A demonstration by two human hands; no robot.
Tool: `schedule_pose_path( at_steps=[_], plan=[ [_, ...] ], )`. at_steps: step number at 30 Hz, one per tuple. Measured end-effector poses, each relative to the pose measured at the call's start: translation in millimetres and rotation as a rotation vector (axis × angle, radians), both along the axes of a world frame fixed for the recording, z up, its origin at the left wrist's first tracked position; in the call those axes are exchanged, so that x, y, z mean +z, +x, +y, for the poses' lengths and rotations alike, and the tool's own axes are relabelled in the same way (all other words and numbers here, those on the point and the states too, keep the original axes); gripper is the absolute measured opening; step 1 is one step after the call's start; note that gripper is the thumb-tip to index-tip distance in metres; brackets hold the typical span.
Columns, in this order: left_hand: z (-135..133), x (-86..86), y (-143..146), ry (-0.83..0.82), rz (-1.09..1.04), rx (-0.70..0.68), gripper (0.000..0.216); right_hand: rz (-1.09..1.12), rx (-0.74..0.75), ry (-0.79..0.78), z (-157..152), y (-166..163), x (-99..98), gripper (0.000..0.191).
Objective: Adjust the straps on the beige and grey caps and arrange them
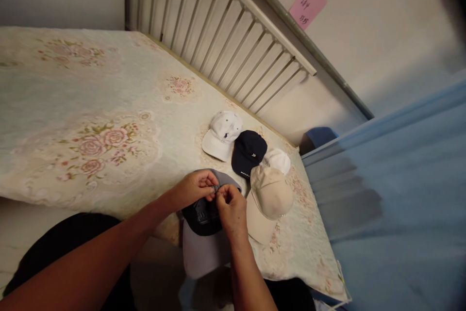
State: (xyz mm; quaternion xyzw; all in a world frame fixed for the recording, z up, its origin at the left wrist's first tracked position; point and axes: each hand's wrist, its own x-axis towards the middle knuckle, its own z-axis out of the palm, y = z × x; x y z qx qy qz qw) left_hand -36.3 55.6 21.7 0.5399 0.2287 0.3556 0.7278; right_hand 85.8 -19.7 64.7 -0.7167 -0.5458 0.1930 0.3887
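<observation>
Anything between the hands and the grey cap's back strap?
Nothing visible. Both hands are already on the grey cap: the left hand and right hand pinch its strap buckle at the bed's edge. The beige cap lies beside, clear.

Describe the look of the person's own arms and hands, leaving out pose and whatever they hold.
Both forearms are bare, with no sleeve in view anywhere up to the picture's edge. The left hand and right hand wear no gloves. No watch, bracelet or ring can be made out. Fingernails are too small to judge.

Both hands on grey cap (206, 248) (4 beside)
</observation>
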Motion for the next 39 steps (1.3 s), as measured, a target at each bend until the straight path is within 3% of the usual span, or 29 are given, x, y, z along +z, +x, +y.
schedule_pose_path(
  at_steps=[12, 25, 31, 35, 39],
  plan=[
    [-2.4, -0.5, -0.9, -0.002, 0.012, -0.032, 0.013, 0.191, 0.027, -0.087, 3.2, 7.9, -0.9, 0.010],
    [-3.5, -2.5, 0.6, 0.096, 0.063, -0.086, 0.011, -0.068, 0.048, -0.085, 1.7, 7.8, -0.4, 0.009],
    [-3.6, -3.6, -2.0, 0.114, 0.056, -0.172, 0.013, -0.115, -0.052, -0.045, 3.0, 20.0, 6.7, 0.009],
    [-3.5, -2.1, -2.8, 0.049, 0.026, -0.203, 0.014, -0.046, -0.073, -0.045, 2.1, 29.4, 7.8, 0.009],
    [-1.0, -0.2, -4.9, 0.021, 0.007, -0.155, 0.014, 0.166, -0.112, -0.028, -5.9, 26.6, 5.9, 0.010]
  ],
)
